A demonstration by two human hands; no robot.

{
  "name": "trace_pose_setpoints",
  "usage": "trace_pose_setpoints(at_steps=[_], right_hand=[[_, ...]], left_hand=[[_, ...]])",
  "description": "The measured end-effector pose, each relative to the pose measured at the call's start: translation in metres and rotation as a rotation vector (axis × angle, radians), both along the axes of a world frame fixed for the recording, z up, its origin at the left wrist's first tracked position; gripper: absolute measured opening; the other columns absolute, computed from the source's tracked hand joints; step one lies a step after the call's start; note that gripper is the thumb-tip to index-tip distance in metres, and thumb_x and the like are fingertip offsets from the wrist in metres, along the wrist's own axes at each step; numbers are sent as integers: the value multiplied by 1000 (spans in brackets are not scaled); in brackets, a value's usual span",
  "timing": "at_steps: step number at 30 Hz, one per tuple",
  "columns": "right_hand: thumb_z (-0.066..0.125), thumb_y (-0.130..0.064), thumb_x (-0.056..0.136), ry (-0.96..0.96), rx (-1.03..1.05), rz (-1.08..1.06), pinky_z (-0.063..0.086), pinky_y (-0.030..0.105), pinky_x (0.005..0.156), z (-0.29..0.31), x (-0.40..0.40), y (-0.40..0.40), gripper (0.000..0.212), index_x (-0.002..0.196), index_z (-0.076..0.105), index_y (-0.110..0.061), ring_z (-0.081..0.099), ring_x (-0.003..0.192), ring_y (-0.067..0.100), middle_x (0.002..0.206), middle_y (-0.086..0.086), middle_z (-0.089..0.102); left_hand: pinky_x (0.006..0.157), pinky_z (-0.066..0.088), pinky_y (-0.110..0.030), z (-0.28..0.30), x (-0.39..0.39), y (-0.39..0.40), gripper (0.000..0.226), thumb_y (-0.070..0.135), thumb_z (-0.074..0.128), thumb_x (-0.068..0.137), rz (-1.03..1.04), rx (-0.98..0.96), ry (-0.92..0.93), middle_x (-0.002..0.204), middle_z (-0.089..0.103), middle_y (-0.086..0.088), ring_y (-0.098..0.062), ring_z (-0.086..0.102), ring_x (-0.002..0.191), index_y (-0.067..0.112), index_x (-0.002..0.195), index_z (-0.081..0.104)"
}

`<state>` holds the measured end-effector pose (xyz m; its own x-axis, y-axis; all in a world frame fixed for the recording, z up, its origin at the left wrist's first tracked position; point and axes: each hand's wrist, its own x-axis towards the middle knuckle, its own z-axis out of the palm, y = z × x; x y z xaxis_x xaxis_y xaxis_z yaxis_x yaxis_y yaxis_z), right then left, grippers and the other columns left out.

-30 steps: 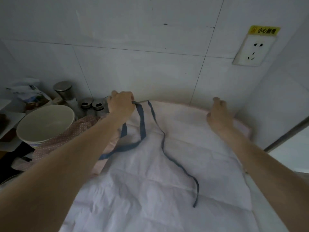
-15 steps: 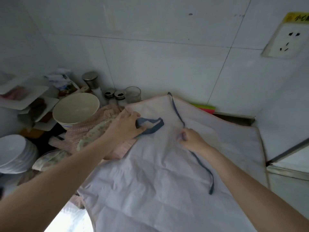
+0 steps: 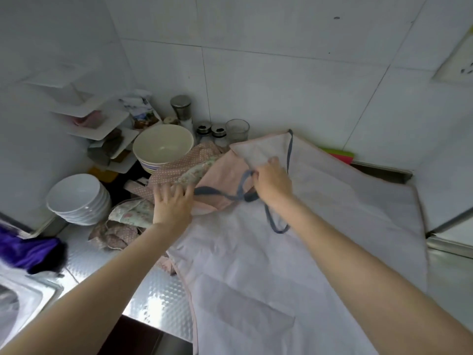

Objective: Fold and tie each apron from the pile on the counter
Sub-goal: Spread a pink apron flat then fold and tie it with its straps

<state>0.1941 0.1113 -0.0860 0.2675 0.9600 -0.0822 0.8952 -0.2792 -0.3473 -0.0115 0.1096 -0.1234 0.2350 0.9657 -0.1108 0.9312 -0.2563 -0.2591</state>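
A pale pink apron (image 3: 320,239) lies spread across the embossed steel bench (image 3: 153,301), its far edge reaching the white tiled wall (image 3: 281,73) and its near part hanging over the bench's front edge. The apron's top left corner is turned back, showing a deeper pink face. The right hand (image 3: 272,181) rests on that turned corner with its fingers curled round the blue-grey strap (image 3: 267,213); one run of the strap loops leftward over the pink fold, another trails down the apron toward the person. The left hand (image 3: 172,203) lies flat with spread fingers, its grip wide and holding nothing, pressing where the pink fold meets the pile of aprons (image 3: 143,213), a heap of dotted and floral cloth just left of the spread one.

Behind the pile stand a stack of cream bowls (image 3: 162,147), a stack of white bowls (image 3: 79,198), a steel-capped shaker (image 3: 181,110), two small spice jars (image 3: 211,133) and an empty glass (image 3: 237,129). White corner shelves (image 3: 97,121) climb the left wall. A sink rim (image 3: 28,293) shows at lower left beside purple cloth (image 3: 28,249). A wall socket (image 3: 458,65) sits at far right, and green and red boards (image 3: 340,155) lie by the wall behind the apron.
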Motion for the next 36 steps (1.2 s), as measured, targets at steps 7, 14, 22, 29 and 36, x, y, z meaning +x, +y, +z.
trace_pose_setpoints(at_steps=[7, 14, 22, 29, 36], right_hand=[[32, -10, 101, 1557, 470, -237, 57, 29, 61, 146, 37, -5, 32, 75, 49, -1, 62, 68, 28, 78, 20, 58], [36, -12, 99, 1300, 694, -553, 52, 23, 53, 136, 112, -49, 31, 71, 51, -8, 59, 54, 16, 67, 7, 58], [56, -13, 91, 511, -188, -536, 55, 37, 69, 17, 100, -123, 49, 134, 38, 0, 55, 111, 37, 129, 18, 48], [52, -28, 95, 1203, -379, -441, 49, 31, 64, -26, -26, -124, 26, 86, 57, -5, 61, 68, 26, 84, 18, 66], [49, -5, 94, 1135, 5, -485, 53, 33, 67, -18, -25, -98, 24, 72, 54, -9, 57, 69, 22, 87, 14, 66]], left_hand=[[98, 38, -42, 13, -15, 2, 53, 31, 71, 77, -30, -187, -395, 130, 39, -7, -33, 40, 121, 18, 124, 52], [64, 43, -28, 34, 1, -29, 44, 33, 82, 55, -857, 57, -205, 88, 59, 0, -18, 63, 63, 18, 89, 59], [72, 48, -38, 22, 36, -58, 42, 19, 36, 96, -751, -187, -2, 127, 41, -6, -31, 61, 97, 13, 137, 31], [68, 42, -32, 13, 38, -76, 54, 22, 50, 90, -625, -293, -322, 108, 61, -11, -32, 62, 95, 11, 135, 24], [67, 42, -33, 7, -22, -75, 12, 20, 54, 84, -417, -367, -257, 89, 53, -6, -26, 54, 85, 13, 88, 46]])
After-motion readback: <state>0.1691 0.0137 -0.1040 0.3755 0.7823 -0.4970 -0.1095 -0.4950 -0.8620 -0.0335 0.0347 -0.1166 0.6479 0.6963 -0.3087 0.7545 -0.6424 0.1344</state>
